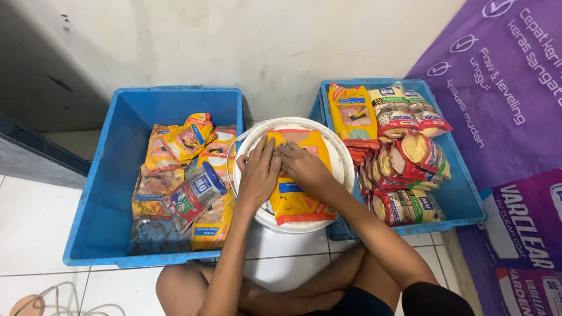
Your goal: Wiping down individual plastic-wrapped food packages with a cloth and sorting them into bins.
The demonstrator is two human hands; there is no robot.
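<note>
Under both sets of fingers, a yellow-orange pouch [295, 178] lies flat on the white bucket [342, 155], left hand [259, 174] and right hand [303, 167] pressing palms-down, fingers narrow and touching, between blue crates of dirty packets [184, 175] and clean packets [404, 158].

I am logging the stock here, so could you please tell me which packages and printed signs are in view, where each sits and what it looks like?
Yellow-orange packet: flat pouch on the white bucket, under both hands.
Dirty packets: yellow, orange and red pouches, loose in the left blue crate.
Clean packets: red, cream and yellow pouches, stacked in the right blue crate.
Purple banner: on the right, white lettering.
</note>
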